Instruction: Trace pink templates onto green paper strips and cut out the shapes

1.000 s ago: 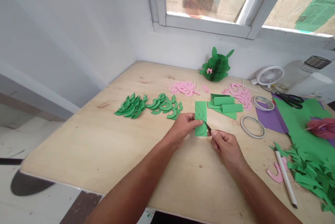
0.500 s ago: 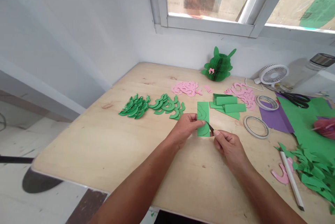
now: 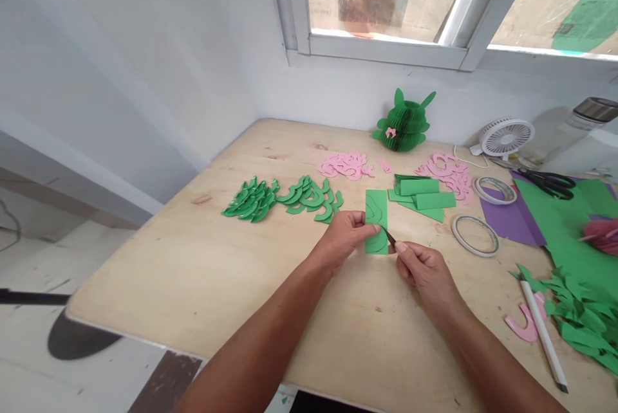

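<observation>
My left hand (image 3: 348,233) pinches a green paper rectangle (image 3: 375,206) at its left edge, thumb on top. Curved outlines are drawn on the paper, which is held just above the table. My right hand (image 3: 421,264) is closed around a thin, dark pointed tool (image 3: 389,237); its grip end is hidden in the fingers, so its exact kind is unclear. The tool's tip meets the right part of the paper, close to my left thumb. Beyond the hands lie folded green paper strips (image 3: 419,186) and piles of curved green cutouts (image 3: 309,195).
Pink paper cutouts (image 3: 346,165) and a green honeycomb paper figure (image 3: 408,127) are at the back. Tape rolls (image 3: 476,235), black-handled scissors (image 3: 545,183), a small fan (image 3: 506,136), a white pen (image 3: 544,334) and green scraps (image 3: 586,316) occupy the right side.
The whole view has shifted slightly, placing everything a little lower and to the right. Both hands keep nearly the same hold on the paper and the tool.
</observation>
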Demonstrator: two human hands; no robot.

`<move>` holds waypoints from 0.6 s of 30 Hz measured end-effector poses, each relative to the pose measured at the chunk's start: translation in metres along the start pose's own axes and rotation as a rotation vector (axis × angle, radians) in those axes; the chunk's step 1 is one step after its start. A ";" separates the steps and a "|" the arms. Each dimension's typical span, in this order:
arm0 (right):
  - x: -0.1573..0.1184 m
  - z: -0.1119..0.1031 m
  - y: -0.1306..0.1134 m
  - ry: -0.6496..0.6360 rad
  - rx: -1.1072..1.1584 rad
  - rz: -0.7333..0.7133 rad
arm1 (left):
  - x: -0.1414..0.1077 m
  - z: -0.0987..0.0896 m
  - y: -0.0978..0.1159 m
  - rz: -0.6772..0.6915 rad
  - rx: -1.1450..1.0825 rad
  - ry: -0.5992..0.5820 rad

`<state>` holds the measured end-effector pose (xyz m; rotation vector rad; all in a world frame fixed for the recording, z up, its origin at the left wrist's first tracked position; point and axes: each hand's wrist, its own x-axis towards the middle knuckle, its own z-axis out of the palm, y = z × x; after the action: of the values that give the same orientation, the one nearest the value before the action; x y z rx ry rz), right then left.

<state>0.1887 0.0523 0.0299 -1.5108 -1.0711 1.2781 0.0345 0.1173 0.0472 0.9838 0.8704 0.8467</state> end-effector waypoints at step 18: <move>0.001 -0.001 0.006 0.009 0.007 0.008 | -0.001 0.000 0.001 -0.002 -0.013 0.016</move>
<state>0.1904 0.0520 0.0235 -1.5155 -1.0546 1.2779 0.0338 0.1171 0.0478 0.9661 0.8779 0.8586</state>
